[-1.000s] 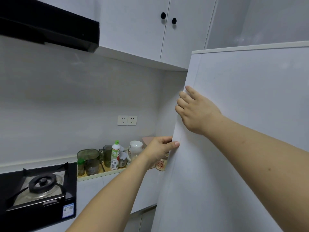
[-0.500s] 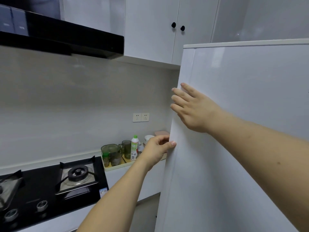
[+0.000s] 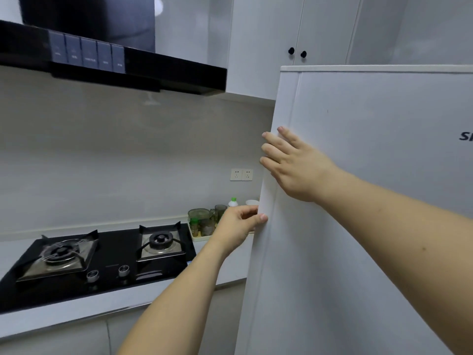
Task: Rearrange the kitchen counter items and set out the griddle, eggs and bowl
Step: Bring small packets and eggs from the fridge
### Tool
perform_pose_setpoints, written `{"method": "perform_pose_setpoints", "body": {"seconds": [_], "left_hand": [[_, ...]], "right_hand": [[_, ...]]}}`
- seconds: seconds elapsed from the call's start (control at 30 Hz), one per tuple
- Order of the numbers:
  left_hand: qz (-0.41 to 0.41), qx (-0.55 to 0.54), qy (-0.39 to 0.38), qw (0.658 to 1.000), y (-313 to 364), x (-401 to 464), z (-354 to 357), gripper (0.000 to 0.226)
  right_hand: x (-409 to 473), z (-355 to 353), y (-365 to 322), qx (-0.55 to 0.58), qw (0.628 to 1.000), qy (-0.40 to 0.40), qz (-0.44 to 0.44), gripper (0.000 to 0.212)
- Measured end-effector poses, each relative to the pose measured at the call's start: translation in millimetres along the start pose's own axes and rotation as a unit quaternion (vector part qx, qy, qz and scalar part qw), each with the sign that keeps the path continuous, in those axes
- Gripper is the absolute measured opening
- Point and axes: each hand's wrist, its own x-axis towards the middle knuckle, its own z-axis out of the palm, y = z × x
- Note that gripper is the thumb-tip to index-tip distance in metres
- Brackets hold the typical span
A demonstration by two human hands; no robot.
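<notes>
A tall white fridge door fills the right half of the view. My left hand grips the door's left edge, thumb on the front and fingers curled behind it. My right hand rests higher on the same edge, its fingers bent round the side. On the counter behind, a pale tray holds green glass jars, a white bottle with a green cap and a white bowl, partly hidden by my left hand. No griddle or eggs are in view.
A black two-burner gas hob lies in the white counter at the left. A black range hood hangs above it. White wall cabinets sit over the fridge, and two wall sockets are on the backsplash.
The view has swung left, bringing both burners and the hood into sight. Both hands keep their places on the fridge door's edge.
</notes>
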Motion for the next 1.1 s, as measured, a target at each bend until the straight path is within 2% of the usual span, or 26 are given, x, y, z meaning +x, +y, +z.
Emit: {"method": "perform_pose_setpoints", "body": {"seconds": [0.2, 0.47, 0.57, 0.83, 1.1], "left_hand": [[0.003, 0.005, 0.046, 0.999, 22, -67, 2, 0.023], [-0.007, 0.039, 0.092, 0.995, 55, -156, 12, 0.021], [-0.021, 0.05, 0.096, 0.994, 65, -184, 16, 0.029], [-0.006, 0.045, 0.097, 0.994, 94, -242, 32, 0.02], [-0.016, 0.062, 0.078, 0.995, 116, -301, 44, 0.025]], "right_hand": [[-12, -51, -16, 0.023, 0.997, 0.067, -0.017, 0.038], [-34, -121, -31, 0.045, 0.99, 0.13, -0.024, 0.045], [-45, -145, -34, 0.057, 0.986, 0.153, -0.026, 0.044], [-71, -196, -39, 0.094, 0.973, 0.208, -0.026, 0.032], [-104, -244, -39, 0.126, 0.958, 0.254, -0.05, 0.03]]}}
